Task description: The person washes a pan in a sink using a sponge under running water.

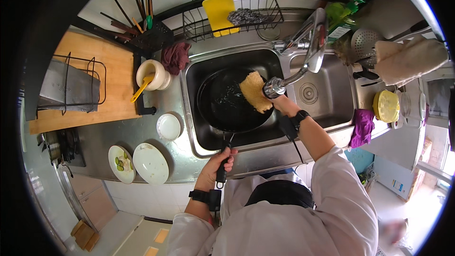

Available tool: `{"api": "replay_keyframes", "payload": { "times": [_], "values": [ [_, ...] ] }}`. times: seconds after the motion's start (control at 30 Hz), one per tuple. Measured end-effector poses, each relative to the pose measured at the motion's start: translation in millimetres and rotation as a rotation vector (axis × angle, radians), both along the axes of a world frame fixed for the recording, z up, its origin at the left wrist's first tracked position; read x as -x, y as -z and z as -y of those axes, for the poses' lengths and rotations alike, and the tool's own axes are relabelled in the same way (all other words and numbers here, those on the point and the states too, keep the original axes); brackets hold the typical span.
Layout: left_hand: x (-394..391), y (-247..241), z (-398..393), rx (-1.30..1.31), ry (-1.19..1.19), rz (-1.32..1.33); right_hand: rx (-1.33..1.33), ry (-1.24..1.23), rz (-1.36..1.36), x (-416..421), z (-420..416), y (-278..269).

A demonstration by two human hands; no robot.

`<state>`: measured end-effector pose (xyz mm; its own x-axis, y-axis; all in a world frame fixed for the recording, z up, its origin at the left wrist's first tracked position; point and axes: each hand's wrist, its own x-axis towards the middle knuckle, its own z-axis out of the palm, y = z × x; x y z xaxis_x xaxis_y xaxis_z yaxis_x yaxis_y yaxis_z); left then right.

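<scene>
A black frying pan point(224, 103) rests in the larger basin point(193, 128) of the steel sink, with wet, shiny marks on its inner surface. My left hand point(217, 163) is closed around the pan's black handle point(221, 173), which reaches out over the counter's front edge. My right hand point(280, 102) holds a tan loofah scrubbing pad point(255, 92) over the right side of the pan. The chrome spray head of the faucet point(273, 88) hangs just above that hand and hides part of its fingers. No running water can be made out.
Left of the sink are a small white dish point(168, 127), a white plate point(151, 163), a plate with green slices point(121, 165) and a stone mortar point(151, 74). Behind runs a wire rack point(195, 25). A purple cloth point(362, 128) hangs at the right edge.
</scene>
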<state>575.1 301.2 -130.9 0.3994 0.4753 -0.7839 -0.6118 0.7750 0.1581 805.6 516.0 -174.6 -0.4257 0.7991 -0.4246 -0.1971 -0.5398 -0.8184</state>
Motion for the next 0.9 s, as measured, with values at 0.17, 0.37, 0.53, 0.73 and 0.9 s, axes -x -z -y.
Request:
{"api": "replay_keyframes", "payload": {
  "times": [0.17,0.37,0.53,0.73,0.9],
  "values": [
    [-27.0,-18.3,-23.5,-0.032,0.149,-0.276,-0.852,-0.026,0.852,-28.2,-49.5,24.8],
    [-35.8,-38.3,-22.4,-0.14,0.328,-0.61,-1.16,0.183,0.899,-20.3,-101.4,7.0],
    [-32.4,-50.1,-16.9,-0.257,0.429,-0.861,-1.14,0.11,0.986,-23.1,-122.7,23.5],
    [-45.4,-60.3,-12.6,-0.286,0.38,-1.019,-0.984,-0.022,0.927,-33.9,-85.8,-21.6],
    [-44.7,-75.2,-4.7,-0.244,0.337,-0.935,-1.042,-0.189,0.986,-45.4,-50.0,-20.1]
  ]
}}
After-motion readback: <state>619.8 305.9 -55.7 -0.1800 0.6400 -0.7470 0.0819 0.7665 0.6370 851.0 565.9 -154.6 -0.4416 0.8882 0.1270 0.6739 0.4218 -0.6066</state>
